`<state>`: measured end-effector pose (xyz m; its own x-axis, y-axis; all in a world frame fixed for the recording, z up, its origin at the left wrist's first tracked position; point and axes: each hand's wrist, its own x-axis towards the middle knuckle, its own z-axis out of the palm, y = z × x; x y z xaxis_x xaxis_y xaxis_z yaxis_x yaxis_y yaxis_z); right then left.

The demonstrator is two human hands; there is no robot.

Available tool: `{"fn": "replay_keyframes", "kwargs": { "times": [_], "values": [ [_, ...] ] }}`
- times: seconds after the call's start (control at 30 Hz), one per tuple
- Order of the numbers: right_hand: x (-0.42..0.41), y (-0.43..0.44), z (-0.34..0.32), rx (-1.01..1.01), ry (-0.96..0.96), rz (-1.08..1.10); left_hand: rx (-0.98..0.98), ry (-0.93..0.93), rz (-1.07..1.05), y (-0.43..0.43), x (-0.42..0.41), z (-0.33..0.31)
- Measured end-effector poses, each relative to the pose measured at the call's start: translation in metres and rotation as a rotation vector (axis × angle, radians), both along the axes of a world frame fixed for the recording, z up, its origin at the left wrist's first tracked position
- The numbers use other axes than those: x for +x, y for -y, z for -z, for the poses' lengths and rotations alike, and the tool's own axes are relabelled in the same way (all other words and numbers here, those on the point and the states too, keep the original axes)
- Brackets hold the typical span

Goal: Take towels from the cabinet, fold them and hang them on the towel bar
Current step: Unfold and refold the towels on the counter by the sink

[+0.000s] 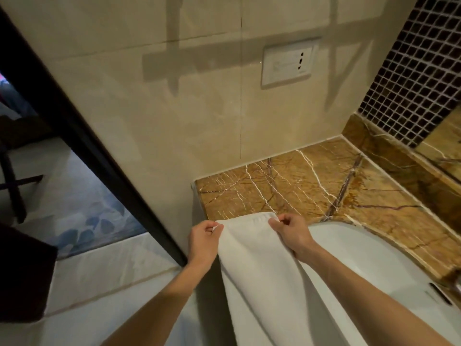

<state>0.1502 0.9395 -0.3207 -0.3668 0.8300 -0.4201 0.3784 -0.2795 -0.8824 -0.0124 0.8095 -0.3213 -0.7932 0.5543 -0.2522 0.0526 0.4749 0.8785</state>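
Now, at the far left of the frame a dark door frame (74, 131) slants down, with patterned carpet (82, 221) beyond it. Moving in to lower centre, the left hand (203, 239) has its grip closed to a pinch on the towel's left top corner, fingers curled in against the thumb. Between the hands the white towel (257, 265) is stretched along its hem, with that edge just at the front lip of the bench (287, 186) and the rest hanging toward the bottom of the frame. It is held taut like that, I'd say, to keep the corners level and the cloth flat for a fold. Next along, the right hand (290, 232) mirrors it, grip pinched shut on the other corner. Above, a socket (287, 64) sits on the wall. Further right, a white basin (369, 253) curves through the lower right, with dark mosaic tile (429, 71) at upper right. There's no towel bar or cabinet in view, so hanging looks some way off.
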Motion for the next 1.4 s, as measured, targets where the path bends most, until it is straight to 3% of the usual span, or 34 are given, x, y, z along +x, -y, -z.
{"fn": "replay_keyframes", "kwargs": {
  "times": [0.37, 0.67, 1.03, 1.4],
  "values": [
    [-0.024, -0.010, 0.033, 0.153, 0.010, 0.129, -0.135, -0.140, 0.072, -0.022, -0.015, 0.040],
    [-0.032, -0.015, 0.042, 0.451, 0.252, 0.014, -0.284, -0.312, 0.219, -0.033, -0.023, 0.046],
    [-0.040, -0.013, 0.042, 0.611, 0.536, -0.118, -0.423, -0.374, 0.274, -0.041, -0.019, 0.041],
    [-0.019, -0.003, 0.032, 0.480, 0.465, -0.176, -0.348, -0.486, 0.300, -0.013, -0.007, 0.028]
  ]
}}
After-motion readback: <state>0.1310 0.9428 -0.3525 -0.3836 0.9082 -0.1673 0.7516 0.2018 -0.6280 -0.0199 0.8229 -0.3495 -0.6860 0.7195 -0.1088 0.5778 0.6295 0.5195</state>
